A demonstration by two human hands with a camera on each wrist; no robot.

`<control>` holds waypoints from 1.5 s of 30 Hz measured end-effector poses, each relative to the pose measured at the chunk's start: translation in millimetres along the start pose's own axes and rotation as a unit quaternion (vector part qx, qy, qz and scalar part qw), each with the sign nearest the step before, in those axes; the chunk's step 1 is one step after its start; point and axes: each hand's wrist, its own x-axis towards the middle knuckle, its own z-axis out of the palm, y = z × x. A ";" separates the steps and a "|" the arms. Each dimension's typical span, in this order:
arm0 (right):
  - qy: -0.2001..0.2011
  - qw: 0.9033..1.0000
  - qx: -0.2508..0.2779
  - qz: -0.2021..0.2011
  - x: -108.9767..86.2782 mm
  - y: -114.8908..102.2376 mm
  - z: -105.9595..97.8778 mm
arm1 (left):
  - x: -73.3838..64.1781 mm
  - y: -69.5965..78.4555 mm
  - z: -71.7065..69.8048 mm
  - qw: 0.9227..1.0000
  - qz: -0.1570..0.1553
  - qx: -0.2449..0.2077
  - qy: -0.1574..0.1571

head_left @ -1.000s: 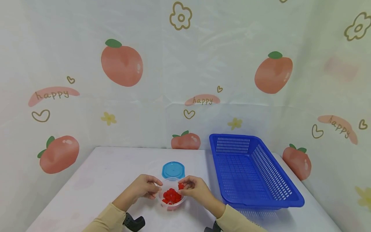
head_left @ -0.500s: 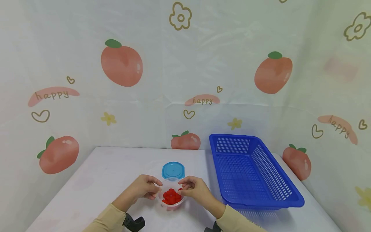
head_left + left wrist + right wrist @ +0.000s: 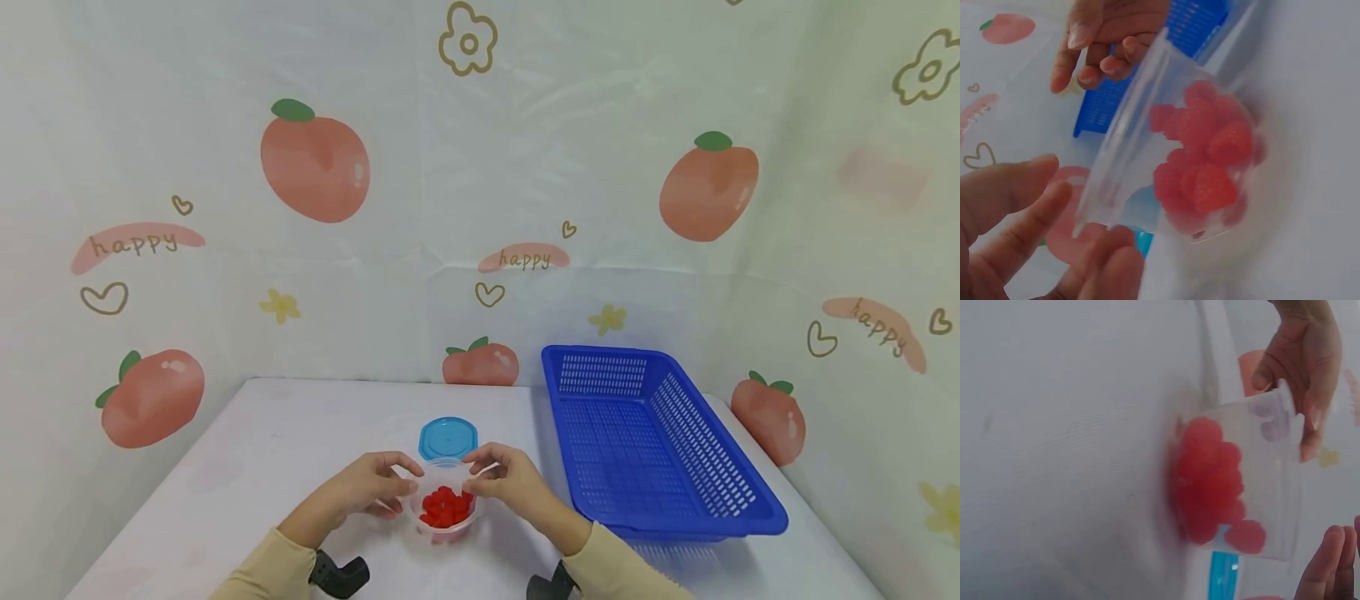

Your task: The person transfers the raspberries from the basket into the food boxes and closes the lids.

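Note:
A clear plastic tub (image 3: 444,533) stands on the table, with several red raspberries (image 3: 1200,156) lying in its bottom. At its left side is my left hand (image 3: 375,483), two lower fingertips (image 3: 1121,240) right at the outer wall below the rim. Its index finger and thumb stick out above the rim, apart from each other. My right hand (image 3: 513,483) hovers over the tub's right rim, fingers loosely bent and holding nothing. From the left wrist, that right hand (image 3: 1116,37) shows bare fingertips above the rim.
Just behind the tub lies a blue lid (image 3: 448,438) on the white table (image 3: 315,433). A large blue slotted basket (image 3: 637,442) takes up the table's right side. Behind hangs a white curtain (image 3: 420,167) with fruit prints.
A raspberry pinched in my right hand has been lowered into the tub and let go. The right hand has since risen slightly with fingers parted; the left hand has hardly moved.

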 end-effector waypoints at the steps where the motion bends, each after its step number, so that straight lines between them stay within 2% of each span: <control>1: 0.006 1.000 0.000 -0.004 0.3 -2.5 -0.2 | -0.6 1.0 -2.0 1.000 0.001 0.003 -0.002; 3: 0.023 1.000 0.004 -0.013 1.5 -8.4 -0.3 | -0.8 3.9 -6.1 1.000 0.003 0.011 0.002; 6: 0.058 0.998 0.018 -0.021 4.8 -19.0 0.9 | 1.0 10.1 -13.3 0.999 -0.001 0.021 0.025; 11: 0.103 0.992 0.070 -0.011 10.9 -39.5 4.2 | 5.7 24.3 -24.9 0.998 0.000 0.034 0.053; 19: 0.138 0.979 0.148 -0.002 24.8 -62.2 7.8 | 17.9 40.5 -34.9 0.997 0.009 0.032 0.064; 24: 0.170 0.970 0.173 0.014 44.8 -70.2 7.1 | 32.4 46.1 -37.9 0.997 0.005 0.029 0.065; 28: 0.183 0.963 0.192 0.046 63.6 -67.6 4.7 | 48.2 45.7 -41.0 0.998 -0.004 0.016 0.059; 33: 0.184 0.961 0.179 0.102 83.8 -54.8 -0.4 | 66.3 43.5 -45.4 0.998 -0.031 -0.001 0.053; 36: 0.171 0.961 0.164 0.142 92.4 -45.3 -4.5 | 74.5 40.9 -46.6 0.997 -0.049 -0.015 0.053; 41: 0.124 0.961 0.134 0.209 100.7 -28.8 -13.5 | 85.6 33.1 -45.6 0.994 -0.076 -0.060 0.050; 45: 0.116 0.952 0.106 0.263 101.4 -17.6 -18.2 | 92.3 26.7 -41.1 0.989 -0.107 -0.093 0.043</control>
